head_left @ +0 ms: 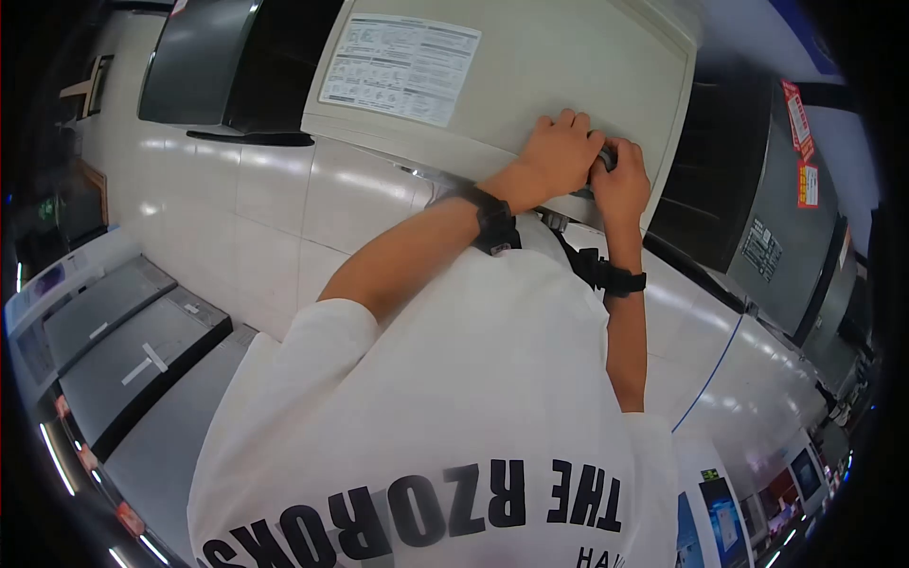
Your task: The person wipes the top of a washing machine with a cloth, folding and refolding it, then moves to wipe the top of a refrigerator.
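Note:
Both of my hands meet near the front edge of a beige appliance panel (pixel 559 57), toward its right side. My left hand (pixel 563 156) is closed with its knuckles up and rests against the panel; its fingertips are hidden. Right beside it, my right hand (pixel 622 180) curls its fingers round a small dark rounded piece (pixel 607 159), which they partly cover. A small grey knob-like part (pixel 555 222) shows below the panel edge, under my left wrist. The printed instruction sheet (pixel 402 66) lies flat on the panel, left of my hands.
Dark appliances (pixel 199 66) stand to the left of the panel, and a black cabinet (pixel 748 180) with red tags is close on the right. Grey boxes (pixel 142 341) line the lower left. A blue cable (pixel 712 369) crosses the shiny tiled floor (pixel 275 208).

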Demonstrator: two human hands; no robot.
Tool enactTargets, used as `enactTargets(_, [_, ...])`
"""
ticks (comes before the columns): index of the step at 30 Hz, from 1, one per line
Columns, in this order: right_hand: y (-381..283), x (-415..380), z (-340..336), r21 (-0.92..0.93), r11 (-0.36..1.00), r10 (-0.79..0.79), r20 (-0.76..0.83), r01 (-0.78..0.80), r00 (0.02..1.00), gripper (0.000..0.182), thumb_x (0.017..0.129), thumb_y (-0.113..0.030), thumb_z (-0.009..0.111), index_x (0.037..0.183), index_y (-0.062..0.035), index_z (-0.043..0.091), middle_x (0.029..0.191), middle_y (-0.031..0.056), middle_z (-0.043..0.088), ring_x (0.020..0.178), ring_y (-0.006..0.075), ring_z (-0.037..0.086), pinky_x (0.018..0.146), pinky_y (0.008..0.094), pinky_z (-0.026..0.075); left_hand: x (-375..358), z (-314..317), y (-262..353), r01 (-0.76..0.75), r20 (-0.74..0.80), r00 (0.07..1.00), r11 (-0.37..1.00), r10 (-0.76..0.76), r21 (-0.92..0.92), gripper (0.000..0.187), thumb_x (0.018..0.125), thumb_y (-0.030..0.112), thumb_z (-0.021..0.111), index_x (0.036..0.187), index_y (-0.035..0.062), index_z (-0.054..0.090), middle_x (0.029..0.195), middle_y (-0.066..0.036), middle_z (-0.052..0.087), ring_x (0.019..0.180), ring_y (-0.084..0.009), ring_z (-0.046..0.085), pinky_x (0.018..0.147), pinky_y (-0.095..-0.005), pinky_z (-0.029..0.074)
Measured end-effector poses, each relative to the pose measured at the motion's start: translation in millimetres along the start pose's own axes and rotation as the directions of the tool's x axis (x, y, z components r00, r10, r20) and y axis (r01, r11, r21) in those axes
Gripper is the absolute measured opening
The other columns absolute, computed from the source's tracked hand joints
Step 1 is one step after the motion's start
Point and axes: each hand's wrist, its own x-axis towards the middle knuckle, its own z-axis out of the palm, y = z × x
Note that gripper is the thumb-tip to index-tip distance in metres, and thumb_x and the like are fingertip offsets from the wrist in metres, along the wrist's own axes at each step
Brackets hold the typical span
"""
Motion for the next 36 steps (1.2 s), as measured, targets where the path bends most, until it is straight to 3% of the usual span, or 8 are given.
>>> enactTargets(5, [20.4, -9.6, -23.1, 0.025, 0.998, 0.056, 0.027, -0.056, 0.998, 0.029, 0.081, -0.019, 0.069, 0.110, -0.0140, 0.068, 0.110, 0.0065, 0.068, 0.097, 0.0329, 0.068, 0.082, 0.0412, 0.055, 1.4, 14.0, 33.5, 0.016, 0.014, 1.000, 1.000, -0.016, -0.002, 0.028, 0.077, 0.019, 0.068, 0.103, 0.0084, 0.065, 0.103, -0.012, 0.059, 0.100, -0.0303, 0.057, 0.074, -0.0468, 0.049])
enactTargets(9, [25.7, -10.6, -22.7, 0.022, 1.000, -0.017, -0.023, 0.018, 1.000, 0.029, 0.078, -0.020, 0.071, 0.106, -0.0150, 0.067, 0.106, 0.0057, 0.067, 0.090, 0.0317, 0.069, 0.074, 0.0414, 0.055, -3.4, 5.7, 37.9, 0.065, 0.069, 0.996, 0.996, -0.060, -0.062, 0.034, 0.076, 0.018, 0.068, 0.107, 0.0059, 0.064, 0.105, -0.013, 0.059, 0.103, -0.0318, 0.057, 0.076, -0.0476, 0.052])
enactTargets(12, [26.8, -8.3, -15.3, -0.010, 1.000, 0.015, -0.031, -0.015, 0.999, 0.027, 0.078, -0.019, 0.070, 0.104, -0.0148, 0.067, 0.104, 0.0053, 0.067, 0.088, 0.0312, 0.069, 0.073, 0.0416, 0.055, -7.9, 0.3, 30.7, 0.067, 0.071, 0.996, 0.988, -0.058, -0.136, 0.036, 0.076, 0.016, 0.066, 0.110, 0.0037, 0.063, 0.106, -0.013, 0.059, 0.104, -0.0329, 0.057, 0.076, -0.0478, 0.054])
enactTargets(16, [14.0, -5.5, -7.2, 0.025, 1.000, 0.019, -0.064, -0.017, 0.998, 0.024, 0.078, -0.018, 0.069, 0.102, -0.0143, 0.067, 0.101, 0.0051, 0.066, 0.087, 0.0315, 0.068, 0.073, 0.0427, 0.055, -11.3, -8.6, 12.5, 0.090, 0.185, 0.982, 0.971, -0.049, -0.221, 0.041, 0.078, 0.020, 0.067, 0.116, 0.0032, 0.063, 0.113, -0.015, 0.059, 0.114, -0.0327, 0.055, 0.086, -0.0500, 0.052])
enactTargets(19, [-6.4, -3.6, 5.7, 0.022, 1.000, 0.020, -0.066, -0.018, 0.998, 0.025, 0.077, -0.018, 0.071, 0.101, -0.0148, 0.067, 0.101, 0.0051, 0.066, 0.088, 0.0317, 0.068, 0.074, 0.0433, 0.055, -15.1, -19.2, -6.5, 0.088, 0.233, 0.971, 0.981, -0.047, -0.171, 0.042, 0.078, 0.020, 0.068, 0.116, 0.0031, 0.062, 0.114, -0.016, 0.059, 0.114, -0.0328, 0.056, 0.086, -0.0500, 0.052])
enactTargets(22, [-26.0, 0.5, 17.1, -0.001, 1.000, 0.030, -0.043, -0.030, 0.999, 0.027, 0.075, -0.018, 0.071, 0.102, -0.0151, 0.068, 0.103, 0.0051, 0.067, 0.089, 0.0312, 0.068, 0.075, 0.0425, 0.055, -23.9, -30.7, -27.6, 0.024, 0.173, 0.985, 0.996, -0.009, -0.083, 0.042, 0.078, 0.016, 0.066, 0.118, 0.0041, 0.062, 0.113, -0.013, 0.058, 0.107, -0.0318, 0.058, 0.078, -0.0480, 0.054])
enactTargets(28, [-61.2, 5.1, 43.3, 0.030, 0.998, 0.059, -0.041, -0.058, 0.997, 0.026, 0.076, -0.019, 0.070, 0.101, -0.0140, 0.069, 0.101, 0.0056, 0.068, 0.089, 0.0300, 0.069, 0.076, 0.0408, 0.055, -38.4, -52.6, -74.5, -0.019, 0.194, 0.980, 0.990, 0.046, -0.137, 0.036, 0.079, 0.012, 0.070, 0.114, 0.0060, 0.062, 0.116, -0.013, 0.059, 0.117, -0.0314, 0.055, 0.087, -0.0494, 0.050])
enactTargets(36, [-77.0, 9.0, 54.5, 0.040, 0.997, 0.063, -0.017, -0.062, 0.998, 0.025, 0.076, -0.019, 0.070, 0.100, -0.0127, 0.069, 0.100, 0.0072, 0.069, 0.089, 0.0305, 0.069, 0.077, 0.0405, 0.055, -38.1, -57.1, -95.4, -0.009, 0.210, 0.977, 0.987, 0.043, -0.159, 0.035, 0.078, 0.013, 0.072, 0.112, 0.0086, 0.066, 0.116, -0.012, 0.060, 0.117, -0.0305, 0.056, 0.088, -0.0489, 0.049])
